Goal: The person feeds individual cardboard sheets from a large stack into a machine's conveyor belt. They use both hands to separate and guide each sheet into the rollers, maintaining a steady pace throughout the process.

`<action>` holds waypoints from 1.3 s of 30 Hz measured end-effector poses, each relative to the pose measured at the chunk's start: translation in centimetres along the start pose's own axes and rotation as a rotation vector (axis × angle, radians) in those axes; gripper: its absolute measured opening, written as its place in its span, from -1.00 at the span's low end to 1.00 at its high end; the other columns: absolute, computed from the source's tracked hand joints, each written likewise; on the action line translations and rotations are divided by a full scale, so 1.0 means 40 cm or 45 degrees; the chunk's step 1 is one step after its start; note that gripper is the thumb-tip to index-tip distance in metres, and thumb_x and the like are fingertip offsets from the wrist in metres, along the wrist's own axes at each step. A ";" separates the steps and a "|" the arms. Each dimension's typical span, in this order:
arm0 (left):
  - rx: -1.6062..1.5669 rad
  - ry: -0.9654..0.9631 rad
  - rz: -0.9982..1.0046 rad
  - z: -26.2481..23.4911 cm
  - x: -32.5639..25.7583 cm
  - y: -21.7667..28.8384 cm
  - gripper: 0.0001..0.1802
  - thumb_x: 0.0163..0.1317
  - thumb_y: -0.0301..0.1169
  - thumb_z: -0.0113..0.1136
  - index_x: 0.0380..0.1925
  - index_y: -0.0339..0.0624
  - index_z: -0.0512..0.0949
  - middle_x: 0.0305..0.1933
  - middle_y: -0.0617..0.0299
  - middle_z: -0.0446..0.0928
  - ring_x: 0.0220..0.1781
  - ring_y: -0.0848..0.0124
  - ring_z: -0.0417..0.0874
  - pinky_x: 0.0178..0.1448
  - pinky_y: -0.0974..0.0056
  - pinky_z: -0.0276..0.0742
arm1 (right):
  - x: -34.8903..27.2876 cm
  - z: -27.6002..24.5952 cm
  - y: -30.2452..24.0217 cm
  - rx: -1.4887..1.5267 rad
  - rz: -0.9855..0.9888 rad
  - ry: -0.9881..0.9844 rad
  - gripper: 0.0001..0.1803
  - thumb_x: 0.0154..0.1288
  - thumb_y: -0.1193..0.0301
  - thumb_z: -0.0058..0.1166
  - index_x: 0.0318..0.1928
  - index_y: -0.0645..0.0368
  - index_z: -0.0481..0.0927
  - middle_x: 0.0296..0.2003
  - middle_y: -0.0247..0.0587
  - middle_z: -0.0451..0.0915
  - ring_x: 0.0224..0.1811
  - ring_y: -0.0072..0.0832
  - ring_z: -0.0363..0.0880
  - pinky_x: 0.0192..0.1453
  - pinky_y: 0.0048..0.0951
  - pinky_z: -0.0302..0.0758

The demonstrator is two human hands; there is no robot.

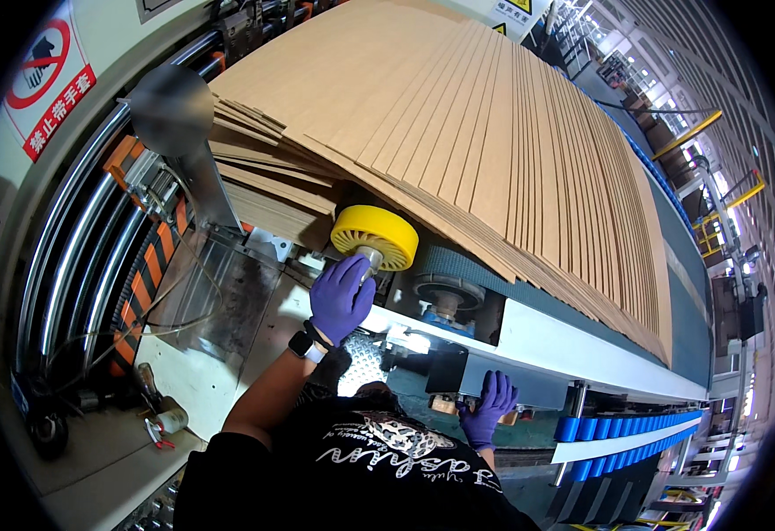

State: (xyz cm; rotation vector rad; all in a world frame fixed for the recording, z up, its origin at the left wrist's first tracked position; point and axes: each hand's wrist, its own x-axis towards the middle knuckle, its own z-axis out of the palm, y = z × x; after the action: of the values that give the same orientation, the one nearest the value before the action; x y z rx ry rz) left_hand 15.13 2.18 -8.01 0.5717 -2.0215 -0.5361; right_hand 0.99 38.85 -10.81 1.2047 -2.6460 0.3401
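My left hand (pixel 341 296), in a purple glove and with a watch at its wrist, is closed round the metal shaft (pixel 371 257) of a yellow spoked wheel (pixel 375 234). The wheel sits under the near left corner of a wide spread of overlapping brown cardboard sheets (pixel 423 115). My right hand (pixel 491 409), also gloved in purple, lies against a grey box (pixel 525 380) on the machine's near side, its fingers stretched upward. Small light-brown parts show beside its thumb; what the thumb touches is unclear.
The sheets lie on a dark green conveyor belt (pixel 686 301) with a white side rail (pixel 582 347). Left are metal rollers (pixel 87 239), an upright metal plate (pixel 203 177) and a loose cable. Blue rollers (pixel 622 427) line the lower right. A small bottle (pixel 171 421) stands lower left.
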 end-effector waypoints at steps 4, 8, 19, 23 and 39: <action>0.011 0.025 0.055 0.001 0.001 -0.005 -0.68 0.20 -0.40 0.17 -0.06 -0.29 0.57 -0.04 -0.04 0.61 -0.10 0.05 0.65 -0.03 0.10 0.57 | 0.001 0.003 0.003 0.000 -0.010 0.004 0.14 -0.26 0.20 0.43 0.43 0.01 0.17 0.37 -0.04 0.19 0.47 -0.08 0.02 0.54 0.18 -0.21; 0.001 0.064 0.087 -0.004 0.009 0.000 -0.69 0.14 -0.41 0.21 -0.10 -0.27 0.57 -0.07 -0.02 0.60 -0.15 0.05 0.64 -0.09 0.09 0.59 | 0.001 0.007 0.006 -0.013 -0.029 0.024 0.15 -0.27 0.19 0.44 0.43 0.02 0.17 0.37 -0.03 0.19 0.47 -0.07 0.03 0.54 0.19 -0.20; 0.024 0.041 0.100 -0.009 0.006 -0.001 -0.71 0.18 -0.43 0.17 -0.09 -0.28 0.58 -0.08 -0.02 0.62 -0.14 0.05 0.66 -0.06 0.10 0.59 | -0.004 0.013 0.013 -0.056 -0.038 0.017 0.11 -0.21 0.10 0.40 0.41 0.10 0.19 0.36 0.01 0.20 0.46 -0.04 0.05 0.52 0.17 -0.19; 0.031 0.047 0.113 -0.007 0.004 -0.004 -0.70 0.17 -0.44 0.17 -0.09 -0.28 0.58 -0.07 -0.01 0.62 -0.13 0.05 0.66 -0.06 0.10 0.58 | -0.001 0.009 0.006 -0.044 -0.020 0.006 0.14 -0.27 0.17 0.45 0.41 0.08 0.19 0.37 0.01 0.20 0.46 -0.05 0.05 0.53 0.16 -0.19; 0.033 0.003 0.125 -0.016 0.005 -0.005 -0.67 0.15 -0.43 0.18 -0.05 -0.27 0.56 -0.07 -0.01 0.61 -0.15 0.03 0.64 -0.07 0.08 0.56 | -0.005 0.012 0.009 -0.032 -0.047 0.029 0.11 -0.21 0.17 0.40 0.42 0.09 0.17 0.38 0.01 0.18 0.47 -0.05 0.03 0.53 0.17 -0.21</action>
State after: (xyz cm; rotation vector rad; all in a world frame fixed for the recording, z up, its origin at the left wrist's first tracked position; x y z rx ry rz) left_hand 15.64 1.84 -7.69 0.4859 -2.0455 -0.4507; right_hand 0.78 39.07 -11.38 1.2328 -2.5973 0.3116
